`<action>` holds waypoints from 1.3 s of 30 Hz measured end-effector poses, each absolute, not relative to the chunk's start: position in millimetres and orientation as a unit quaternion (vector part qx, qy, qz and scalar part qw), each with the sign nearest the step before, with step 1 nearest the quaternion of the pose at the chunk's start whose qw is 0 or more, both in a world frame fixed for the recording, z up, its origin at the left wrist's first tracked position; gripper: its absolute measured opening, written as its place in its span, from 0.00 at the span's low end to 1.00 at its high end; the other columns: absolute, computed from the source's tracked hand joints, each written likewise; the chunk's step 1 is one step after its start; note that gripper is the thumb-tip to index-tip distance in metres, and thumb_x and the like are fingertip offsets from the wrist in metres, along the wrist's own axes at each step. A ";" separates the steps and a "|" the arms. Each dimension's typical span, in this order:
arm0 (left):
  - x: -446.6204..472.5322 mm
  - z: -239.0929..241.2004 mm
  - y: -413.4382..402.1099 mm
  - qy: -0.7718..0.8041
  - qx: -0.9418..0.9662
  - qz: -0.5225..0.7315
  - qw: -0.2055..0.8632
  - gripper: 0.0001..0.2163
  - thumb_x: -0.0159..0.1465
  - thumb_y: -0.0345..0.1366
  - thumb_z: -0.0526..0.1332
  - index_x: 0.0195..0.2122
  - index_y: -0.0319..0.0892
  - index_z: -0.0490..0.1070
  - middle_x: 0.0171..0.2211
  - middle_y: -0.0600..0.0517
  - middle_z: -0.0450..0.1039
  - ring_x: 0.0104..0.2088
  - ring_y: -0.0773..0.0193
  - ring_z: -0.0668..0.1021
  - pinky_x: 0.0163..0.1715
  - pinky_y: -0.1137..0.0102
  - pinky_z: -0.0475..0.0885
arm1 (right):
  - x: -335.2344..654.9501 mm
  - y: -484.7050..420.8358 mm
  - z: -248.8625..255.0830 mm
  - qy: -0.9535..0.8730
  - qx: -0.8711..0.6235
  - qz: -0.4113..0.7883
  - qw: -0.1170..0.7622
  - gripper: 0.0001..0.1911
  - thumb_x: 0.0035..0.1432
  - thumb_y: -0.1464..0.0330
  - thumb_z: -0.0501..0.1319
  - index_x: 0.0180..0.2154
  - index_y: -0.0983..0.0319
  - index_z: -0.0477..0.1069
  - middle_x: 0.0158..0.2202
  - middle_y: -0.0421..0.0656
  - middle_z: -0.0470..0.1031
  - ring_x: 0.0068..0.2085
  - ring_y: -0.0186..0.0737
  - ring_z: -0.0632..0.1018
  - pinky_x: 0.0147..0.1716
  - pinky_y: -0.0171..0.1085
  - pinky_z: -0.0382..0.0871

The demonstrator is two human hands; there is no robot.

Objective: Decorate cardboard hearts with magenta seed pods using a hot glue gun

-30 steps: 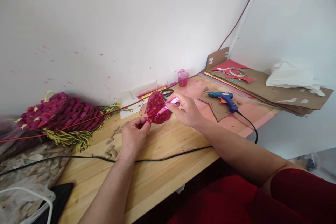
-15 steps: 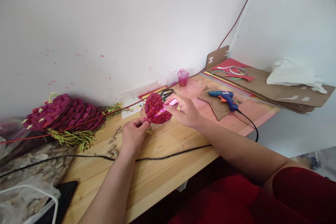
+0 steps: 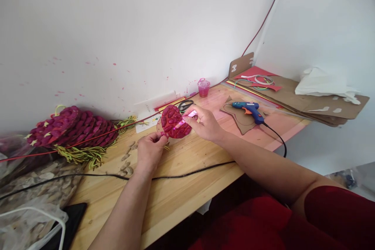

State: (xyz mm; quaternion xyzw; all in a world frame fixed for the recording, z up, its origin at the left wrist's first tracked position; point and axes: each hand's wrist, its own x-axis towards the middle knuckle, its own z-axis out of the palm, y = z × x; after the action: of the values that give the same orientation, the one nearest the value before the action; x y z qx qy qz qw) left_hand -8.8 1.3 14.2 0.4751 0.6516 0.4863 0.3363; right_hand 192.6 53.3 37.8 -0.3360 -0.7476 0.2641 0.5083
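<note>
My left hand pinches the lower edge of a round disc covered with magenta-painted seed shells, holding it tilted up above the wooden table. My right hand is closed round a small pink-handled brush; its tip rests on the face of the disc. Several bare, unpainted seed shells lie on the table just left of my left hand.
A pile of finished magenta pieces with green stems sits at the left against the wall. A blue glue gun lies on cardboard at the right, its black cord crossing the table. Behind stand a pink paint cup and scissors.
My right hand has slid slightly left and down across the disc with the brush. The view has drifted a little; my left hand holds its grip.
</note>
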 end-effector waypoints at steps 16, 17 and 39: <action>-5.9 21.6 -2.0 0.662 0.509 0.459 0.304 0.14 0.52 0.45 0.65 0.31 0.38 0.80 0.24 0.54 0.75 0.23 0.67 0.69 0.25 0.73 0.62 | 193.6 50.3 43.0 -0.773 -0.260 0.216 0.537 0.03 0.64 0.68 0.59 0.36 0.60 0.68 0.32 0.41 0.74 0.32 0.35 0.74 0.33 0.35 0.67; -5.8 22.1 -2.1 0.662 0.511 0.458 0.301 0.14 0.52 0.45 0.65 0.31 0.38 0.80 0.24 0.54 0.75 0.23 0.67 0.69 0.25 0.73 0.62 | 193.7 50.3 43.1 -0.771 -0.256 0.219 0.541 0.03 0.64 0.68 0.59 0.36 0.60 0.68 0.32 0.41 0.75 0.33 0.35 0.74 0.33 0.35 0.67; -6.8 20.9 -3.1 0.658 0.531 0.452 0.283 0.13 0.54 0.44 0.65 0.31 0.39 0.79 0.23 0.54 0.74 0.23 0.67 0.69 0.26 0.73 0.62 | 195.3 56.1 40.1 -0.717 -0.351 0.293 0.526 0.07 0.62 0.63 0.60 0.35 0.60 0.68 0.27 0.39 0.75 0.25 0.34 0.71 0.24 0.34 0.63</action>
State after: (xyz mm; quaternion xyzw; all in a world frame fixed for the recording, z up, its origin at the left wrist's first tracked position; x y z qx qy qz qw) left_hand -6.8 -3.1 20.9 0.5314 0.6581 0.4522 0.2828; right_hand 195.3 56.1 40.1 -0.3512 -0.7171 0.2930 0.5260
